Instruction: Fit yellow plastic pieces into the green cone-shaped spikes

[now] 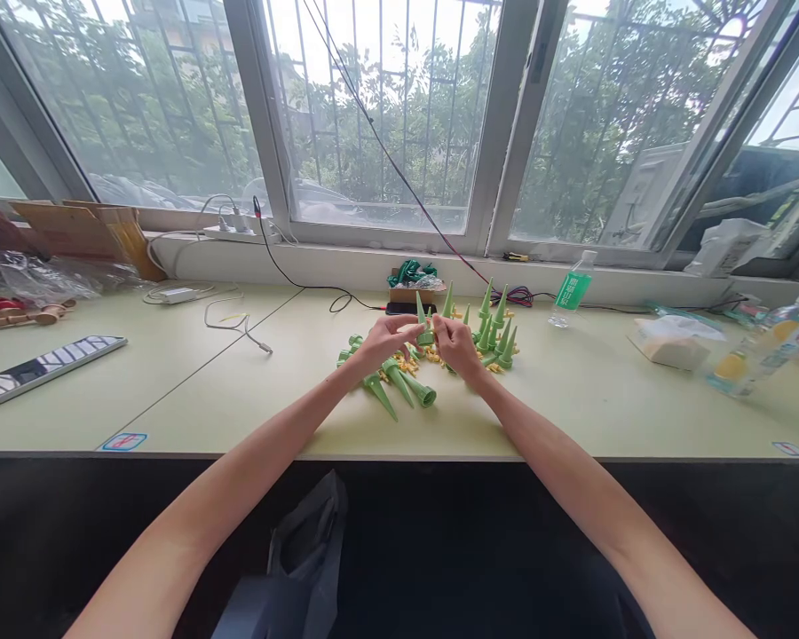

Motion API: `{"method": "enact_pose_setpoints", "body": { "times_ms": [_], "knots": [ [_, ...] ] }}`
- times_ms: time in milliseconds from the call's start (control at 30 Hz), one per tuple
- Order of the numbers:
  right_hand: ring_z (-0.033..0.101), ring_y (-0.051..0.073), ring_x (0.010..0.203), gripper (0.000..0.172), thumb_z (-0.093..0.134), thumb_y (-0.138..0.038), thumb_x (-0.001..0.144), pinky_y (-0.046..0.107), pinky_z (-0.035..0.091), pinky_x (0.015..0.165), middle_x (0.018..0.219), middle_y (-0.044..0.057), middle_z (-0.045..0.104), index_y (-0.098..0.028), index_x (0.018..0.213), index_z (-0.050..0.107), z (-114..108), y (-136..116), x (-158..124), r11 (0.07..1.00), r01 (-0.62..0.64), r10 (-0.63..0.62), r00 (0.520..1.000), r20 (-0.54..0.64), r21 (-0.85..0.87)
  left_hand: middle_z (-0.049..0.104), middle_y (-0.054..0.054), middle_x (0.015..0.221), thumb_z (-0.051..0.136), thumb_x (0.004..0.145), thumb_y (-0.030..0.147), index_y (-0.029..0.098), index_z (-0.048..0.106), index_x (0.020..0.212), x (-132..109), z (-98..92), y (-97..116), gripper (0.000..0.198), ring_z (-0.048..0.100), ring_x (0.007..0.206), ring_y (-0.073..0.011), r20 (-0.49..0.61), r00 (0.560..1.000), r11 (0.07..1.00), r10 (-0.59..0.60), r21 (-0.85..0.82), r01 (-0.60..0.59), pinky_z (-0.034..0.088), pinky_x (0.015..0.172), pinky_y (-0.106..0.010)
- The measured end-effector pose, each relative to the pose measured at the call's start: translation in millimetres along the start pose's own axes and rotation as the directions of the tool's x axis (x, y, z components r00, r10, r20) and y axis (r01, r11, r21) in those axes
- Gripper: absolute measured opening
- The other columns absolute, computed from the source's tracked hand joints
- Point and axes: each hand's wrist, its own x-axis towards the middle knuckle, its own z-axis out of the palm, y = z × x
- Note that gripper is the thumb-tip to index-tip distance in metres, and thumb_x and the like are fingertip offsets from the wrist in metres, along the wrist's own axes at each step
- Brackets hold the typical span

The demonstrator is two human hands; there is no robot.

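Observation:
Between my two hands a green plastic spike stands point up over the table. My left hand grips it near its wide base with thumb and fingers. My right hand is closed in a pinch just beside it; whatever its fingertips hold is too small to make out. Several green spikes stand upright on their wide ends to the right, such as one spike. More lie on their sides below my left hand, including one with its open end facing me. Small yellow pieces are scattered among them.
Behind the spikes sit a small box of green items and a dark phone. A water bottle and tissue pack stand right. Cables and a tablet-like device lie left. The table's front edge is near me.

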Motion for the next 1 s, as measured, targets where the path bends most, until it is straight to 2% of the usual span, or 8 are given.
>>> {"method": "enact_pose_setpoints", "body": {
  "times_ms": [133,267,533,600,667,800,900,1000],
  "knots": [
    [0.033,0.011,0.047,0.056,0.034,-0.062,0.096,0.028,0.027,0.051,0.047,-0.003,0.036,-0.022,0.056,0.038,0.4,3.5,1.6,0.999,0.028,-0.029,0.999,-0.014,-0.037,0.069,-0.012,0.108,0.073,0.078,0.052,0.016,0.072,0.111,0.4,-0.8,-1.6,0.049,0.067,0.066,-0.0137,0.006,0.998,0.993,0.069,0.100,-0.069,0.053,0.047,-0.020],
    [0.028,0.011,0.048,0.054,0.035,-0.056,0.096,0.028,0.023,0.051,0.047,-0.003,0.031,-0.022,0.054,0.032,1.1,5.4,2.9,0.997,0.056,-0.059,0.997,-0.047,-0.059,0.063,-0.011,0.115,0.069,0.081,0.052,0.019,0.074,0.106,1.2,1.4,-4.5,0.042,0.063,0.063,-0.0087,-0.049,0.981,0.951,0.189,0.258,-0.170,0.051,0.046,-0.018],
    [0.028,0.012,0.051,0.054,0.036,-0.055,0.098,0.029,0.023,0.052,0.050,-0.003,0.034,-0.022,0.056,0.031,1.8,0.5,1.9,0.995,0.027,-0.041,0.989,-0.145,-0.097,0.059,-0.007,0.104,0.069,0.081,0.053,0.017,0.069,0.095,3.9,5.8,-8.7,0.039,0.057,0.061,-0.0064,-0.189,0.938,0.886,0.289,0.423,-0.188,0.047,0.049,-0.018],
    [0.031,0.012,0.051,0.053,0.035,-0.056,0.099,0.029,0.025,0.053,0.051,-0.002,0.038,-0.022,0.057,0.035,1.3,0.7,1.9,0.996,0.024,-0.038,0.986,-0.164,-0.088,0.061,-0.006,0.096,0.068,0.081,0.056,0.016,0.066,0.089,3.4,6.3,-7.0,0.040,0.056,0.058,-0.0064,-0.217,0.938,0.905,0.270,0.389,-0.170,0.046,0.049,-0.018],
    [0.034,0.012,0.051,0.053,0.034,-0.057,0.099,0.029,0.027,0.054,0.052,-0.002,0.041,-0.022,0.059,0.038,0.7,1.1,1.9,0.996,0.020,-0.035,0.983,-0.179,-0.085,0.062,-0.003,0.077,0.063,0.084,0.060,0.015,0.062,0.079,2.6,6.7,-5.4,0.045,0.054,0.052,-0.0072,-0.248,0.946,0.938,0.207,0.324,-0.120,0.042,0.046,-0.018],
    [0.039,0.012,0.052,0.055,0.033,-0.061,0.098,0.028,0.030,0.055,0.054,-0.002,0.044,-0.022,0.061,0.040,0.1,-0.1,1.2,0.996,0.030,-0.044,0.988,-0.149,-0.089,0.045,0.002,0.039,0.046,0.089,0.069,0.014,0.060,0.058,1.7,7.2,-4.5,0.065,0.042,0.034,-0.0069,-0.233,0.971,0.970,0.057,0.245,0.002,0.033,0.040,-0.020],
    [0.041,0.011,0.052,0.054,0.034,-0.062,0.098,0.027,0.031,0.055,0.057,-0.001,0.048,-0.021,0.062,0.042,0.5,-1.4,0.1,0.996,0.050,-0.055,0.996,-0.073,-0.067,0.044,0.000,0.034,0.039,0.089,0.073,0.013,0.062,0.050,1.8,7.8,-5.3,0.075,0.038,0.030,-0.0063,-0.182,0.983,0.971,-0.004,0.236,0.048,0.032,0.039,-0.020],
    [0.042,0.011,0.052,0.053,0.036,-0.062,0.097,0.026,0.032,0.054,0.058,-0.001,0.049,-0.021,0.064,0.042,1.1,-0.9,-0.6,0.999,0.049,-0.049,0.999,-0.011,-0.023,0.051,-0.003,0.038,0.043,0.086,0.076,0.013,0.063,0.050,1.6,7.7,-5.5,0.076,0.040,0.031,-0.0067,-0.163,0.986,0.972,-0.034,0.225,0.071,0.031,0.038,-0.021]
  ]
}}
